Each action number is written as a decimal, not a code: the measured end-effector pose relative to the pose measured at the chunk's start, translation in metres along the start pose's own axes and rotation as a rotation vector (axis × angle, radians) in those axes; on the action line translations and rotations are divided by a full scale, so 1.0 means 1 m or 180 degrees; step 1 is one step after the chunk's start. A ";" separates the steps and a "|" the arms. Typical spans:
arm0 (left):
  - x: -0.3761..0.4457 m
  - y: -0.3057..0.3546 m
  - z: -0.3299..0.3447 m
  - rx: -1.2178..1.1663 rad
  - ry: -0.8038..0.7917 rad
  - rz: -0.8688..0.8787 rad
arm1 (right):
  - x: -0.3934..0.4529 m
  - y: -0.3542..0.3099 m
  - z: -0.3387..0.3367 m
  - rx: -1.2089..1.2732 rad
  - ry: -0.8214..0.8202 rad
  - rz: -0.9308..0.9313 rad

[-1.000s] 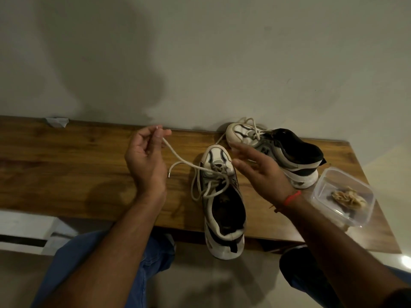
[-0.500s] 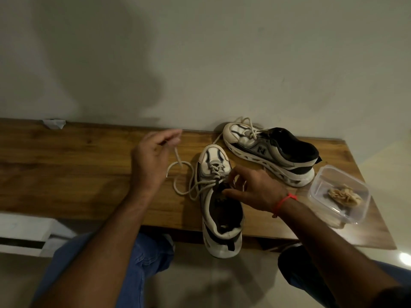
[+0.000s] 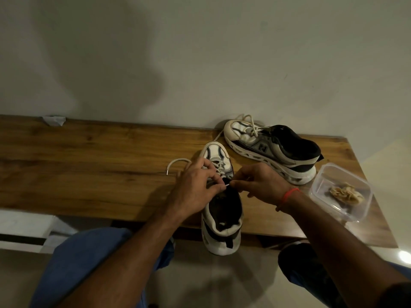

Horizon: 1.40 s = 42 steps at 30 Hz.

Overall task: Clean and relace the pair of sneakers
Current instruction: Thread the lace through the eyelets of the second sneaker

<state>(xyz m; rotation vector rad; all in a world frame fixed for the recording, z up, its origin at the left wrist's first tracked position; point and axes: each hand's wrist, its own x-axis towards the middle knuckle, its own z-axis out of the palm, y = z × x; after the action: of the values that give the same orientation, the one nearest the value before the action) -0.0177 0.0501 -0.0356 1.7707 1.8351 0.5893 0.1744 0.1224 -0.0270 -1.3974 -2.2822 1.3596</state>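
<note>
Sneakers, two: near sneaker (image 3: 222, 218) overhangs the counter (image 3: 89, 170) front edge; far sneaker (image 3: 273, 150) by wall. Left hand (image 3: 198, 187) and right hand (image 3: 260, 185) pinch its lace (image 3: 227, 185).

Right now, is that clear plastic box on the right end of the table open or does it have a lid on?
Open. The plastic box shows no lid on it, and the crumpled cloth lies uncovered inside.
</note>
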 end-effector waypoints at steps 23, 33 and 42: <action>-0.004 -0.003 0.018 -0.0118 0.0589 0.0165 | -0.003 -0.002 0.000 0.0063 -0.0050 -0.0227; 0.000 -0.008 0.023 -0.0964 0.0701 -0.0047 | -0.001 0.003 0.011 0.1034 0.0086 0.0100; 0.002 -0.009 0.006 -0.0309 0.0164 0.0009 | 0.002 -0.001 0.012 0.1614 0.0057 0.0528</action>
<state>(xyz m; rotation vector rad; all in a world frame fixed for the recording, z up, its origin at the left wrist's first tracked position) -0.0208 0.0517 -0.0462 1.7093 1.8067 0.7188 0.1661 0.1167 -0.0341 -1.4240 -1.6622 1.7994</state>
